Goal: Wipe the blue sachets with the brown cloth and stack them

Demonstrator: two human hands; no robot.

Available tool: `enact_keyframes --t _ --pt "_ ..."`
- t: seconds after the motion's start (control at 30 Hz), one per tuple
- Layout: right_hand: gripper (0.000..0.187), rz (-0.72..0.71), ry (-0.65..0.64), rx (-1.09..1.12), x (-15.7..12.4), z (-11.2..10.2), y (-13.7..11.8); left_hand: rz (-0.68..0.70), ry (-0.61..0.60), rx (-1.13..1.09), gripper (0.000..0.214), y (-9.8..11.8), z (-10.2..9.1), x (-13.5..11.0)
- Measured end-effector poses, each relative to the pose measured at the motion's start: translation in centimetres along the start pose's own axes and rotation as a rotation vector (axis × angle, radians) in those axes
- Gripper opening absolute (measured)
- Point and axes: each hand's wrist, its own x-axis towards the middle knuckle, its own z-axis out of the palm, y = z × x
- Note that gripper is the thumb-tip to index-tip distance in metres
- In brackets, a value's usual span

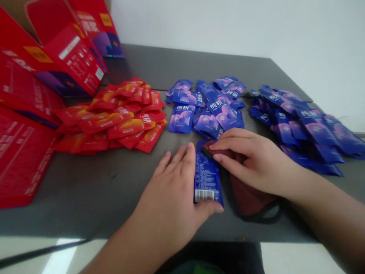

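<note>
A blue sachet (207, 173) lies on the grey table with its printed, barcoded side up. My left hand (178, 194) rests flat along its left edge, fingers stretched out and the thumb across its lower end. Gripped between thumb and fingers of my right hand (251, 160) is a reddish-brown cloth (251, 196) with a dark edge. A bunched corner of the cloth touches the sachet's upper right part. Just beyond lies a loose pile of blue sachets (209, 108), front sides mostly up.
Red sachets (119, 118) are heaped on the left. Another stack of blue sachets (305, 125) is at the right. Red cartons (68, 61) with raised flaps stand at the far left. A white wall (213, 26) rises behind the grey table (114, 194).
</note>
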Motion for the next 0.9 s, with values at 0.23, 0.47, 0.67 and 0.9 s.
enact_keyframes --t 0.23,0.47,0.67,0.9 --pt "0.017 -0.100 -0.125 0.174 -1.0 -1.6 -2.6 0.003 -0.018 -0.005 0.128 0.0 -0.2 0.2" --pt "0.013 -0.071 -0.369 0.257 -0.8 -0.2 -2.7 0.007 -0.022 -0.007 0.126 -0.1 0.1 0.2" --pt "0.017 0.063 -0.205 -0.008 -0.4 0.8 -1.3 0.032 -0.044 0.013 0.105 -0.1 -0.5 0.2" --pt "0.020 0.228 0.023 -0.164 -1.0 0.8 0.8 0.146 -0.040 0.057 0.092 2.1 -0.4 -1.8"
